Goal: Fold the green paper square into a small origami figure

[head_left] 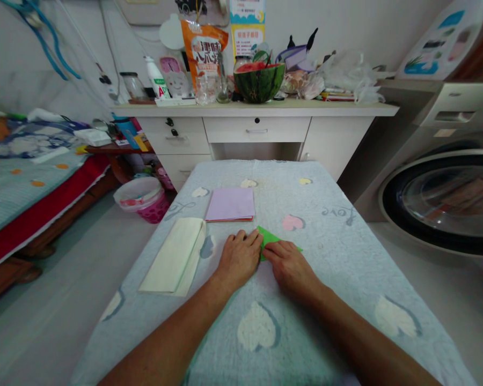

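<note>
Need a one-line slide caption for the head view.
Left hand and right hand on green paper, with purple paper and a folded cream sheet nearby on heart-patterned cloth.

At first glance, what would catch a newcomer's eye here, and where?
The cut watermelon stands out on the white desk at the back, with an orange snack bag to its left. Nearer, the left hand and right hand touch bright green paper on the heart-patterned tablecloth.

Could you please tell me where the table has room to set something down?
Bare cloth lies right of the right hand, out to its right edge, and between the lilac paper and the far edge. It is crowded at the green paper, touched by that hand and the left hand, and further left, by the cream folded paper.
</note>
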The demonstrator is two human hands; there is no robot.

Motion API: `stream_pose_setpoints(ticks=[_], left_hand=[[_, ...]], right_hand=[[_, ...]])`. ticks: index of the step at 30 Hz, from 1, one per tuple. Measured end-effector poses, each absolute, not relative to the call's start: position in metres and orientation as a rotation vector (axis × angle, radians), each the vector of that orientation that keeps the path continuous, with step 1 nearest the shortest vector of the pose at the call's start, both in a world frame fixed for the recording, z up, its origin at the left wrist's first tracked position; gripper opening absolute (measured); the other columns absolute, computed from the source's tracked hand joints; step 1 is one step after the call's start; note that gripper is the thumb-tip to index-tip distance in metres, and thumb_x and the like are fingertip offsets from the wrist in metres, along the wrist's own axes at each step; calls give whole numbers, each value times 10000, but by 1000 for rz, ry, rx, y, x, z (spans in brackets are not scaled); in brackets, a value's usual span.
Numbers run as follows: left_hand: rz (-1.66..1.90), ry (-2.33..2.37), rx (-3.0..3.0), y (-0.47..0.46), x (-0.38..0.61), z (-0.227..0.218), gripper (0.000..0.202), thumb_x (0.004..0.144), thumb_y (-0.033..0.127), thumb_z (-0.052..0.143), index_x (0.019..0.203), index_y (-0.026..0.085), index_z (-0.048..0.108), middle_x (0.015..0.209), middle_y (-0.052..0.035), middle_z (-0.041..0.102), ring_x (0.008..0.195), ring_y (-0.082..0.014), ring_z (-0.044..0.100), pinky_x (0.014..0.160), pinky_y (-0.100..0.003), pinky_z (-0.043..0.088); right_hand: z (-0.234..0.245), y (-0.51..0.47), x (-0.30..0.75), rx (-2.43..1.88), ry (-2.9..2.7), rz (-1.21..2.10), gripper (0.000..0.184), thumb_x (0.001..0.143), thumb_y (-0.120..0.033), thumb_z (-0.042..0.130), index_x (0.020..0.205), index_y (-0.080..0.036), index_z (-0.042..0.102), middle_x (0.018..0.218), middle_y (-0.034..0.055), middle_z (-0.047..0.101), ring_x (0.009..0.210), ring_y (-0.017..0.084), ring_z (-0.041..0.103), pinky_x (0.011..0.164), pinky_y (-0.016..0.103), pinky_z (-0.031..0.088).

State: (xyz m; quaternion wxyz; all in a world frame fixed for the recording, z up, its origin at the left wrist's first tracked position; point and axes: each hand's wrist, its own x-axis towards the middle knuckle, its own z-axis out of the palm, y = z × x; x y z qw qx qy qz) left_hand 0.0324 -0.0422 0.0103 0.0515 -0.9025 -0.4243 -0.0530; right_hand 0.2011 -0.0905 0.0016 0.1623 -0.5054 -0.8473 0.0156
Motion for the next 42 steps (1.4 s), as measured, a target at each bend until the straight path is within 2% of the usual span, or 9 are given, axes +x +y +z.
stream_pose_setpoints(ticks=[8, 14, 22, 29, 42], left_hand=[[-218, -1291, -2718, -41, 31, 4, 326, 953, 306, 447, 1260, 253, 542, 1368, -9, 553, 988, -238, 497, 758, -387, 392], [-291, -1276, -2714, -41, 29, 2, 342, 972, 322, 414, 1281, 250, 543, 1383, -5, 550, 1007, -234, 497, 777, -404, 402], [-306, -1275, -2711, -40, 29, -1, 341, 970, 323, 418, 1280, 256, 541, 1388, -7, 548, 1005, -238, 497, 778, -397, 405], [-320, -1279, -2748, -38, 25, -4, 356, 933, 281, 489, 1286, 256, 528, 1409, 12, 534, 1037, -241, 485, 794, -401, 411], [-296, -1275, -2735, -39, 25, -2, 361, 948, 287, 452, 1300, 252, 522, 1415, -8, 527, 1044, -236, 496, 799, -403, 420]], right_hand=[[1, -91, 194, -1470, -2426, 17, 209, 891, -122, 542, 1051, -146, 674, 998, 96, 660, 923, 225, 559, 869, 371, 462], [-4, -92, 193, -1456, -2359, -38, 220, 867, -104, 557, 1049, -130, 677, 1087, 122, 663, 1006, 246, 562, 903, 390, 477], [-1, -91, 193, -1491, -2337, 19, 215, 852, -107, 579, 1037, -137, 685, 1113, 114, 671, 1008, 254, 569, 899, 397, 477], [4, -92, 194, -1534, -2382, 68, 270, 864, -159, 600, 1126, -168, 664, 1138, 108, 658, 1004, 255, 553, 876, 401, 466], [3, -91, 193, -1551, -2368, 75, 274, 851, -166, 612, 1120, -171, 662, 1161, 112, 641, 1013, 253, 533, 882, 404, 459]])
